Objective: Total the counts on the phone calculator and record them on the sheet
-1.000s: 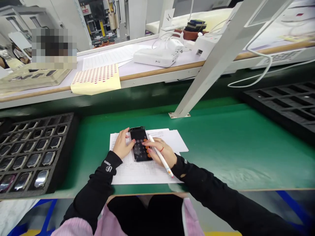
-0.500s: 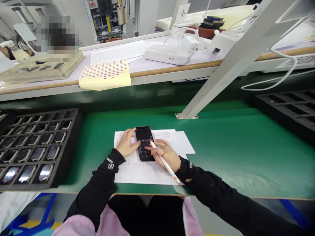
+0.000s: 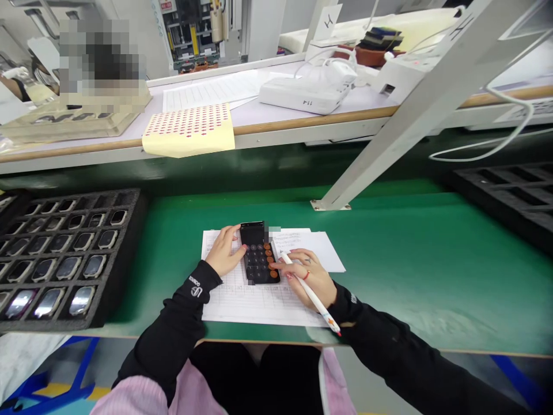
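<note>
A black phone (image 3: 258, 252) showing a calculator keypad lies on white ruled paper sheets (image 3: 254, 297) on the green bench. My left hand (image 3: 224, 252) rests against the phone's left edge, fingers curled on it, steadying it. My right hand (image 3: 309, 275) sits just right of the phone, gripping a white pen (image 3: 310, 293) between its fingers, with a fingertip near the orange keys on the phone's right side.
A black tray (image 3: 116, 242) of small screen parts fills the left. An empty black tray (image 3: 514, 190) lies far right. A slanted white post (image 3: 389, 132) stands behind the papers. On the rear shelf: a yellow sticker sheet (image 3: 190, 129), a white box (image 3: 305, 95), cables.
My right hand has drawn back to the right off the phone's face, uncovering the keypad. The left hand has stayed at the phone's edge. The view has shifted slightly.
</note>
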The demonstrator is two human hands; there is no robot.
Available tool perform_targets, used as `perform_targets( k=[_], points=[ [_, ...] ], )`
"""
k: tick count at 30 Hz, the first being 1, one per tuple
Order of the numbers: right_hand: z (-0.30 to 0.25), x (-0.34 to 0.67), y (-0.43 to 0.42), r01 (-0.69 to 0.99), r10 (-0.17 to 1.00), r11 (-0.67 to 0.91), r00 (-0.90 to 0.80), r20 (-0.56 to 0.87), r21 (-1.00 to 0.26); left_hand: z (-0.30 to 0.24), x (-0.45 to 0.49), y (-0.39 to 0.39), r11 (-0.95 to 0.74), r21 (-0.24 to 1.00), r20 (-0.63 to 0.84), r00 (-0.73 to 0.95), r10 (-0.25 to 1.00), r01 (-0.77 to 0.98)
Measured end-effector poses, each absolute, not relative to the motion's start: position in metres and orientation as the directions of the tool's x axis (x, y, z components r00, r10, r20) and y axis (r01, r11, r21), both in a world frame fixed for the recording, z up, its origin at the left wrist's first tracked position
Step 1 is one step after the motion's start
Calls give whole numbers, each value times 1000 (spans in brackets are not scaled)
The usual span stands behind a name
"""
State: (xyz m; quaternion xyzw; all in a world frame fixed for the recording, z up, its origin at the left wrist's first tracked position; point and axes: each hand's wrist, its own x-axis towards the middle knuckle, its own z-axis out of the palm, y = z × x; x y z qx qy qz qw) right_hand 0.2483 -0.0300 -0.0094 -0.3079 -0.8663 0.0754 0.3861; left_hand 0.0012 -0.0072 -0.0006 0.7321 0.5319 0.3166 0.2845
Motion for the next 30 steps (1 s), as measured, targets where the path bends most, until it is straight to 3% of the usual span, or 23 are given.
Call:
perform_targets(
  k=[4, 7, 11, 15, 18, 22, 27, 30],
  points=[
    [-12, 250, -31, 444, 619, 781, -458, 638, -440, 1, 1, -7, -275, 749, 161, 236, 958, 603],
    [-15, 251, -23, 421, 779, 619, -222, 586, -664, 0, 0, -7, -277, 746, 163, 237, 958, 606],
    [-9, 251, 4, 226, 882, 436, 82, 464, -871, -2, 0, -5, -275, 742, 167, 229, 959, 611],
    [5, 246, 26, 152, 973, 171, 131, 191, -973, -1, 0, -4, -272, 742, 167, 224, 960, 613],
    [9, 241, 30, 245, 983, 75, 147, 113, -967, 0, 1, -3, -269, 744, 172, 213, 962, 612],
    [5, 238, 29, 398, 966, 154, 131, 222, -904, 0, 1, -3, -267, 747, 174, 208, 963, 609],
    [0, 237, 30, 434, 971, 183, 60, 231, -882, 0, 1, -2, -264, 749, 172, 207, 963, 607],
    [-1, 239, 30, 455, 953, 206, 106, 283, -866, 0, 0, -2, -263, 750, 171, 207, 963, 607]
  ],
)
